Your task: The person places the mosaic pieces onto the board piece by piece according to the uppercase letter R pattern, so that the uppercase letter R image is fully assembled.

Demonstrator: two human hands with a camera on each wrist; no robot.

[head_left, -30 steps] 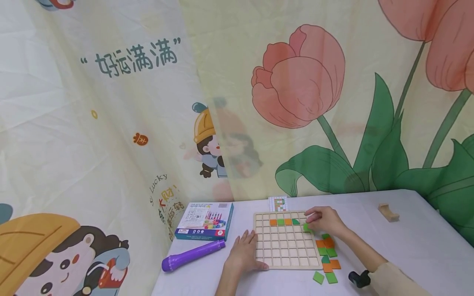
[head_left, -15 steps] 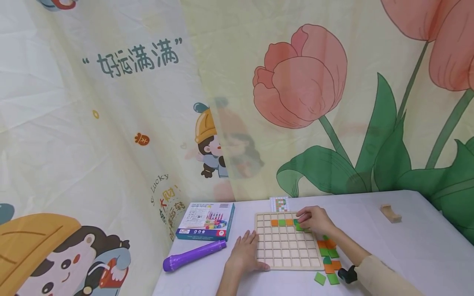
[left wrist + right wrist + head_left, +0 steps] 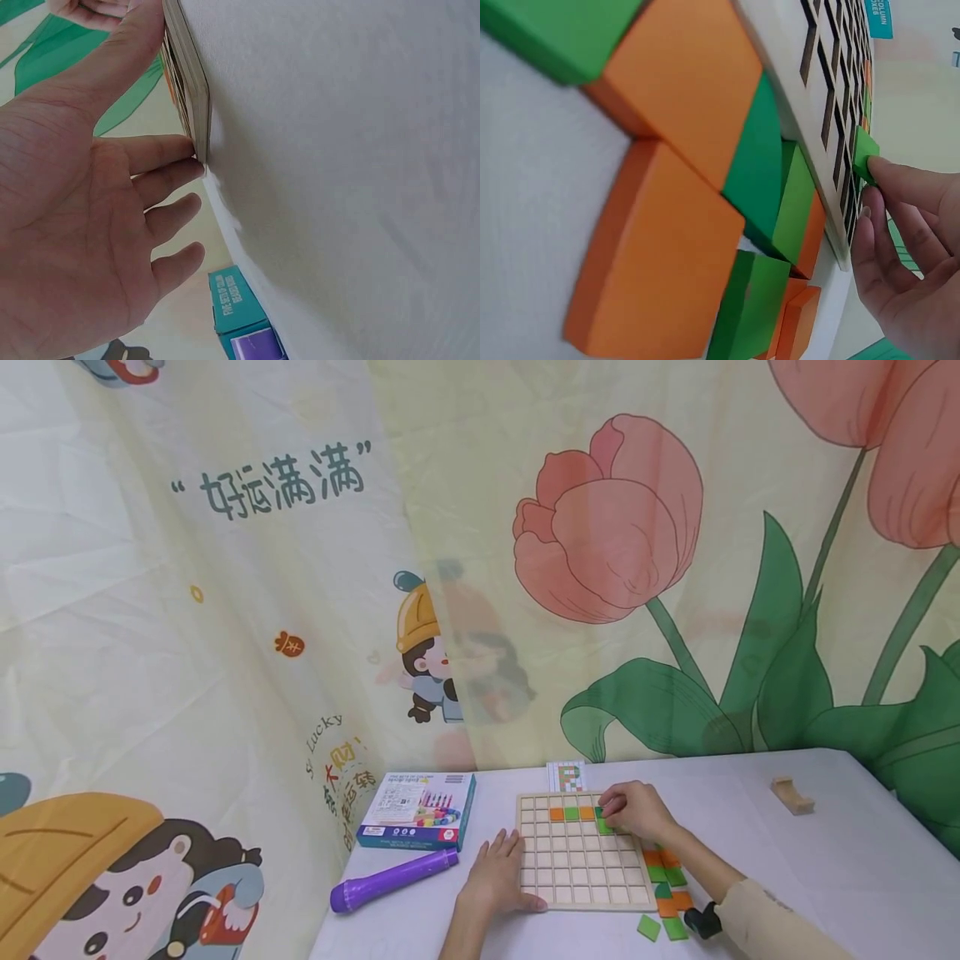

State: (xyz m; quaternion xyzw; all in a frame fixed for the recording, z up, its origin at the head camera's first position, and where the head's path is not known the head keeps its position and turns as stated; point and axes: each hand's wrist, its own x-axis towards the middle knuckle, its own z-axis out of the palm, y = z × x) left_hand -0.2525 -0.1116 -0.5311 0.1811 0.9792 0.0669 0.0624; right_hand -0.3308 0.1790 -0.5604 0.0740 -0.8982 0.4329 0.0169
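Note:
A wooden grid board (image 3: pixel 585 868) lies on the white table. My left hand (image 3: pixel 491 872) rests at its left side, thumb by the near corner; in the left wrist view the fingertips (image 3: pixel 184 146) touch the board's edge. With thumb and fingers my right hand (image 3: pixel 641 810) pinches a green square tile (image 3: pixel 865 148), tilted close over the grid's second row. Above it, the top row holds an orange tile (image 3: pixel 557 814), a green tile (image 3: pixel 572 813), another orange tile (image 3: pixel 586 812) and a dark green piece, partly behind my fingertips.
Loose orange and green tiles (image 3: pixel 676 900) lie along the board's right side, two green ones nearest me. A pattern card (image 3: pixel 566 775) sits behind the board. A box (image 3: pixel 416 810) and a purple microphone-shaped object (image 3: pixel 393 881) are at left, a wooden block (image 3: pixel 792 795) at far right.
My right hand has moved left over the board with the green tile, from its right edge to beneath the dark green piece. The left hand stays at the board's side.

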